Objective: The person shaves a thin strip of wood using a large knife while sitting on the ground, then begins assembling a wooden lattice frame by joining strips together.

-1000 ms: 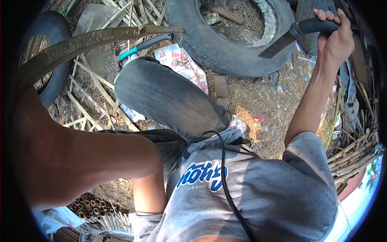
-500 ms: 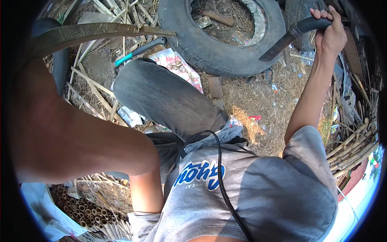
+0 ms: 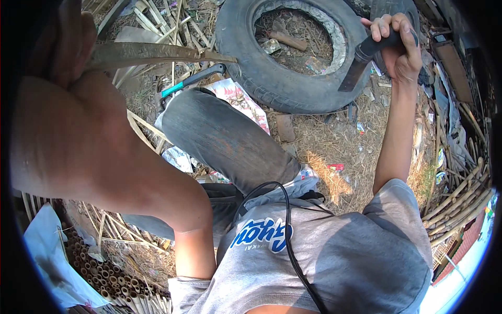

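So the main thing that changed over the last second: the left hand [image 3: 76, 68] came into clearer view at the far left, where the dark rim had mostly swallowed it, and the right hand [image 3: 405, 58] moved in closer to the big worn tire [image 3: 293, 97]. For the work, I'd read that as both pieces being up in hand, just not in contact with each other at that moment. The left fingers looked wrapped around one end of a long split bamboo strip [image 3: 151, 52], though it was pretty shadowy over there, so I can't tell their exact placement. The strip ran off to the right of that hand, and its thin tip showed against the tire's left side; couldn't tell if they touched. The right hand was gripping the black handle of a knife [image 3: 361, 58], with the dark blade angled down and left across the tire's right side, well apart from the strip's tip. So the strip basically sat between the two hands, with a gap left before the blade. Just nearer than the strip, a black-and-teal tool handle [image 3: 193, 80] lay by the bent knee [image 3: 180, 115], with a white-and-red sheet [image 3: 241, 100] to its right.
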The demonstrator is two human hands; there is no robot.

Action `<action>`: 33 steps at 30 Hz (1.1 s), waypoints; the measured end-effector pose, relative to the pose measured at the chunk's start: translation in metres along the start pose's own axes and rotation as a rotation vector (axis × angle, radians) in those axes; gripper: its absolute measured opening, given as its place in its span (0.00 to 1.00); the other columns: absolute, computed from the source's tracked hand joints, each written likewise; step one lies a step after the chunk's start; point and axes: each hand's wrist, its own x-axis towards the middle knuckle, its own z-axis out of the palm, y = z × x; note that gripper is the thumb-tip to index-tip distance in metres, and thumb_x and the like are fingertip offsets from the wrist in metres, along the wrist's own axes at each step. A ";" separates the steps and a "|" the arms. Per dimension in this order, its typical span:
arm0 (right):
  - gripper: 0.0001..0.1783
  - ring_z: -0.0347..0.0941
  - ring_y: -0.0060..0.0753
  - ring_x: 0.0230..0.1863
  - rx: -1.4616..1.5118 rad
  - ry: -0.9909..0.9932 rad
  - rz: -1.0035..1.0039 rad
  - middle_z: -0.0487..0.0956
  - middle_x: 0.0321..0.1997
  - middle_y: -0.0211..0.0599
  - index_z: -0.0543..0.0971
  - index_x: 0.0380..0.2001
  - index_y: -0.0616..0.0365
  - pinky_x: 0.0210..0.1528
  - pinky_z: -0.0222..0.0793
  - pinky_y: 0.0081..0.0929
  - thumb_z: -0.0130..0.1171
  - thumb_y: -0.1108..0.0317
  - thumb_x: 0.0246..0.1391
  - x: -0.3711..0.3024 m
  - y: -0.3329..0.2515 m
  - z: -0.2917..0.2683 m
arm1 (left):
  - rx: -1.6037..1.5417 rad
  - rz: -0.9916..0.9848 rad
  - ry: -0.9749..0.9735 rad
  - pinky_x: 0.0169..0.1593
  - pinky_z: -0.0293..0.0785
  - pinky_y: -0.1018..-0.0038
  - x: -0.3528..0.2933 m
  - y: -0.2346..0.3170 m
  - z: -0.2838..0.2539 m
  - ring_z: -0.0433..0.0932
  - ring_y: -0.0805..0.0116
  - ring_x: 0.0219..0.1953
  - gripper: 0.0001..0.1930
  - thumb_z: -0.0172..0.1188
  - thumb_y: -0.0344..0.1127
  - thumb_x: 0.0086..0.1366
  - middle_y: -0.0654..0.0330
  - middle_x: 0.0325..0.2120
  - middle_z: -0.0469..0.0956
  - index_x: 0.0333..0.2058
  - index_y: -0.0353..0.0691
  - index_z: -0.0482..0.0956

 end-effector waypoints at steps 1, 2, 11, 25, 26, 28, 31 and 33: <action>0.15 0.65 0.27 0.30 0.103 0.021 -0.023 0.67 0.27 0.32 0.67 0.30 0.51 0.50 0.66 0.38 0.48 0.56 0.68 0.015 0.019 0.011 | 0.036 0.016 -0.008 0.22 0.44 0.75 0.002 0.005 -0.001 0.45 0.73 0.16 0.23 0.40 0.42 0.72 0.64 0.14 0.45 0.17 0.48 0.49; 0.17 0.63 0.26 0.26 0.152 0.064 0.016 0.67 0.23 0.31 0.67 0.27 0.51 0.43 0.66 0.35 0.48 0.55 0.69 0.027 0.019 0.023 | 0.027 0.022 -0.010 0.22 0.44 0.75 0.003 0.008 0.000 0.45 0.73 0.16 0.23 0.40 0.42 0.72 0.64 0.14 0.45 0.17 0.48 0.49; 0.19 0.60 0.24 0.15 0.464 0.237 -0.187 0.67 0.15 0.33 0.68 0.19 0.51 0.23 0.61 0.31 0.49 0.59 0.65 0.049 -0.001 0.072 | -0.053 0.035 0.111 0.21 0.41 0.75 -0.007 0.012 0.017 0.41 0.76 0.15 0.23 0.42 0.37 0.73 0.67 0.14 0.44 0.17 0.49 0.47; 0.19 0.61 0.26 0.14 0.426 0.413 -0.128 0.67 0.13 0.35 0.69 0.18 0.53 0.19 0.59 0.29 0.48 0.61 0.63 0.027 0.020 0.084 | -0.077 -0.017 0.112 0.21 0.41 0.75 -0.005 0.013 0.029 0.41 0.76 0.14 0.25 0.45 0.37 0.73 0.68 0.12 0.43 0.16 0.50 0.46; 0.19 0.61 0.26 0.14 0.380 0.424 -0.180 0.67 0.13 0.33 0.69 0.18 0.51 0.19 0.59 0.29 0.47 0.60 0.64 0.026 0.004 0.087 | -0.077 -0.005 0.096 0.21 0.41 0.75 -0.004 0.013 0.030 0.41 0.76 0.14 0.25 0.45 0.37 0.73 0.68 0.12 0.43 0.16 0.50 0.46; 0.19 0.60 0.26 0.14 0.413 0.415 -0.217 0.66 0.13 0.32 0.67 0.17 0.50 0.19 0.59 0.29 0.46 0.59 0.64 0.017 -0.002 0.078 | -0.060 0.001 0.083 0.21 0.41 0.75 -0.004 0.012 0.034 0.40 0.76 0.14 0.25 0.45 0.37 0.73 0.68 0.12 0.43 0.16 0.50 0.46; 0.19 0.59 0.26 0.14 0.366 0.453 -0.218 0.66 0.13 0.33 0.67 0.17 0.52 0.19 0.59 0.31 0.47 0.60 0.63 0.007 0.027 0.077 | 0.009 0.040 0.118 0.20 0.41 0.75 -0.001 0.011 0.045 0.40 0.76 0.14 0.25 0.45 0.37 0.73 0.68 0.12 0.43 0.16 0.49 0.45; 0.18 0.61 0.29 0.14 0.332 0.548 -0.172 0.66 0.13 0.37 0.67 0.18 0.56 0.19 0.60 0.33 0.49 0.62 0.61 0.001 0.054 0.080 | 0.062 0.013 0.247 0.20 0.41 0.75 0.000 0.004 0.059 0.40 0.77 0.14 0.25 0.44 0.36 0.73 0.68 0.12 0.44 0.16 0.48 0.46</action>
